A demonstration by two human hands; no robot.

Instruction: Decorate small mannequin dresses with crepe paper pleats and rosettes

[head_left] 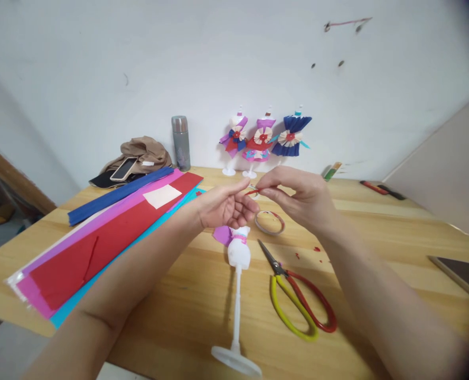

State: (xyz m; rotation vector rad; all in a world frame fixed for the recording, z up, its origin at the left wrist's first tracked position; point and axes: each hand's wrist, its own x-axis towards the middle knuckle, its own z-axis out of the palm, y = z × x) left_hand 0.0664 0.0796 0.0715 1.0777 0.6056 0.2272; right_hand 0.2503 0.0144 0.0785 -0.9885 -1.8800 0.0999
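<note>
Both hands are raised above the wooden table and meet over a small red paper strip. My left hand pinches one end between thumb and forefinger. My right hand pinches the other end, fingers curled. Below them a white mannequin stand lies on the table with purple paper at its top. A tape roll lies just under my right hand. Scissors with one yellow and one red handle lie to the right of the stand.
Long sheets of crepe paper in red, purple, blue and cyan lie at the left. Three dressed mannequins stand by the wall, next to a grey flask. A brown cloth with a phone lies at the back left; a tablet at right.
</note>
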